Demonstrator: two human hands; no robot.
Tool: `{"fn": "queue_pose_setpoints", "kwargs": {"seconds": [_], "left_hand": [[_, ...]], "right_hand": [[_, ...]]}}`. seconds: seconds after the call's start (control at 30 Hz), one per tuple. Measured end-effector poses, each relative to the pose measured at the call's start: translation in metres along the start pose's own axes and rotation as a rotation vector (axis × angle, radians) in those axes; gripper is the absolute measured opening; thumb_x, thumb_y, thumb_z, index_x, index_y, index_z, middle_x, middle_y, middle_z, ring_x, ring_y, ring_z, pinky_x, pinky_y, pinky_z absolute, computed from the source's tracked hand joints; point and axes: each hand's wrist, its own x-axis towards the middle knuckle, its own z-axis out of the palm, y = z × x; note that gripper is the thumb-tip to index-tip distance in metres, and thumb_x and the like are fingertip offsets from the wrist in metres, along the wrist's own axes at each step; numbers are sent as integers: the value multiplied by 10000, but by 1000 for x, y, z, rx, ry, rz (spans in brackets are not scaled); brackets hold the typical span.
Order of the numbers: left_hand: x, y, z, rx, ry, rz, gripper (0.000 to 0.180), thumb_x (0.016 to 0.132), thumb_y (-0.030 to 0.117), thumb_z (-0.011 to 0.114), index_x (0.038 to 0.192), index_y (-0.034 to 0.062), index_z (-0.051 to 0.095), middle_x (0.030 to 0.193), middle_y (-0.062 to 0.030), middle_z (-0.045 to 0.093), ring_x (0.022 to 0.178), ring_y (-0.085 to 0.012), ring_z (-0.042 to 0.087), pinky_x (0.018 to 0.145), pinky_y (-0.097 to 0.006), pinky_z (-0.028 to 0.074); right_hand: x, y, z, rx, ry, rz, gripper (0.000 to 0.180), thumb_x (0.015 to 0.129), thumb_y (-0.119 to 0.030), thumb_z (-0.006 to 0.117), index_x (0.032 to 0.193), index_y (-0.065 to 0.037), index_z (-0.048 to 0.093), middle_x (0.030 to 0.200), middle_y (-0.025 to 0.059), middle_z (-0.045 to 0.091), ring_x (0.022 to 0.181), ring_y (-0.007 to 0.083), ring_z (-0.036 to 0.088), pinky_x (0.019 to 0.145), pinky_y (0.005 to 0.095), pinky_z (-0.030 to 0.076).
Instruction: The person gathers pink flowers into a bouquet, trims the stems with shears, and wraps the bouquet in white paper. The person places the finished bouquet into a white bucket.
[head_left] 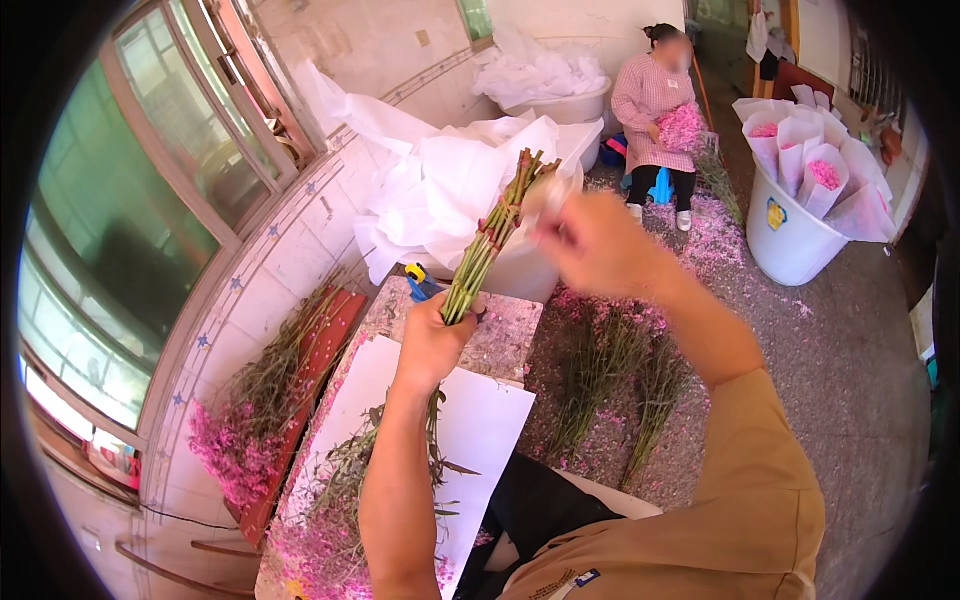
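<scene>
Two hands work one bunch of long green flower stems [492, 235]. The left hand [432, 340] has its fingers wrapped tight round the bunch low on the bare stalks, holding it over the speckled stone worktop [505, 335]. From that fist the stems run up and away to the right, their cut ends fanning out highest and farthest from the person, while the leafy, pink-flowered part hangs down below the wrist toward the white sheet of paper [480, 420] lying on the worktop.

The right hand [590, 240] is up at the far end, just beside the cut tips and to their right. It is blurred, so whether its fingers are spread or pinched on something pale there cannot be told. So the long axis of the bunch lies between the hands: left at the lower end, right nearer the upper cut end.

More pink-flowered stems [325, 520] lie heaped on the paper near the left forearm. A small blue and yellow tool [420, 280] rests on the worktop's far edge, behind the left fist.
</scene>
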Motion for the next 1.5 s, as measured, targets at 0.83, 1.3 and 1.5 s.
{"fn": "queue_pose_setpoints", "kwargs": {"seconds": [0.83, 1.3, 1.5], "left_hand": [[-278, -111, 35, 108, -293, 147, 448, 897, 193, 735, 1291, 9, 630, 971, -200, 703, 943, -405, 664, 837, -499, 515], [-466, -210, 25, -1289, 559, -571, 778, 952, 375, 768, 1537, 5, 414, 1358, -137, 625, 1209, -281, 627, 1000, -443, 531], [-451, -204, 11, -1495, 887, -234, 800, 930, 346, 795, 1529, 69, 344, 1429, -150, 558, 1305, -322, 575, 1032, -578, 505]], "right_hand": [[-141, 219, 232, 404, -526, 1044, 467, 1012, -470, 651, 909, -16, 692, 811, 63, 711, 710, 161, 676, 661, 301, 548], [17, -285, 449, 443, -899, 224, 892, 954, -756, 524, 1015, 117, 697, 919, 151, 696, 929, 184, 594, 890, 380, 485], [-80, -302, 561, 485, -1344, 24, 886, 970, -775, 402, 1326, -7, 666, 1296, 256, 682, 1240, 391, 630, 1082, 425, 441]]}}
